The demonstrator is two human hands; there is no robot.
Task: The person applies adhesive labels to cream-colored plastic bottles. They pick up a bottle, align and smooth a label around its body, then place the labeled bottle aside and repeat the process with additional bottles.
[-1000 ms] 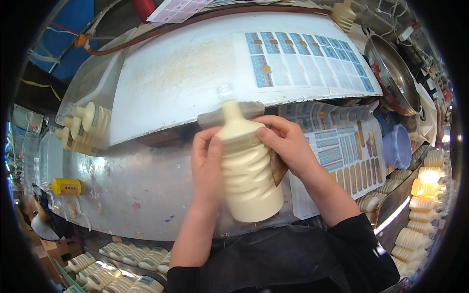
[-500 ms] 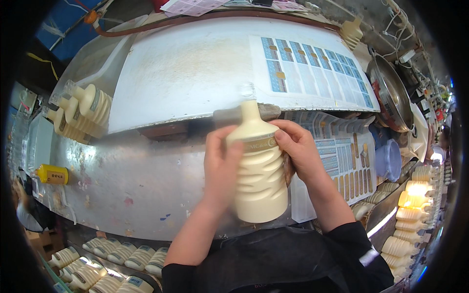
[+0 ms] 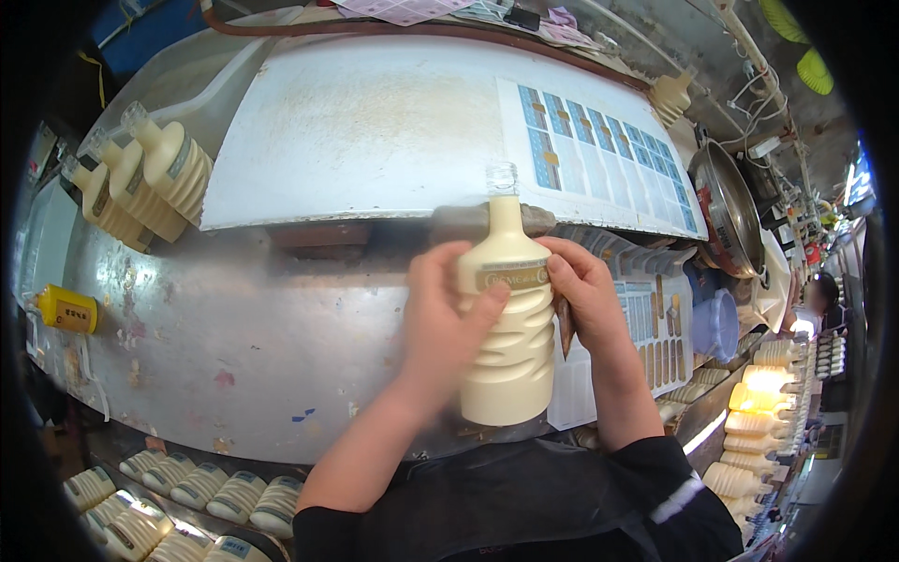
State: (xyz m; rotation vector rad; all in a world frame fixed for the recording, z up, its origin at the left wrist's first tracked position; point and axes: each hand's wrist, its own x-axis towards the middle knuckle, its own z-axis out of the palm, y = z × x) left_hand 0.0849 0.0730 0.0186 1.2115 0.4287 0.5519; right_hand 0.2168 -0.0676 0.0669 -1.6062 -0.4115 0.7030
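Note:
A cream-coated bottle (image 3: 507, 361) with a clear glass mouth and wavy grooves stands before me. Around its shoulder runs a gold-brown label band (image 3: 494, 279). My left hand (image 3: 445, 304), a little blurred, has its thumb on the band and its fingers at the bottle's left side. With the thumb at the band's right end, my right hand (image 3: 582, 286) grips the other side. A brown pointed thing (image 3: 564, 328) shows between the bottle and my right palm; its kind I cannot make out. Behind the neck lies a brown block (image 3: 537, 219), partly hidden.
A raised white board (image 3: 365, 112) carries a sheet of blue labels (image 3: 599, 150). More label sheets (image 3: 655, 323) lie at the right, near a lilac bucket (image 3: 715, 326) and a metal basin (image 3: 729, 211). Coated bottles (image 3: 173, 169) and a yellow bottle (image 3: 67, 309) stand left; several bottles (image 3: 201, 487) lie below.
The view has shifted, so the surroundings sit further left. My left thumb has moved rightward along the label band. The right hand keeps its grip at the band's right end.

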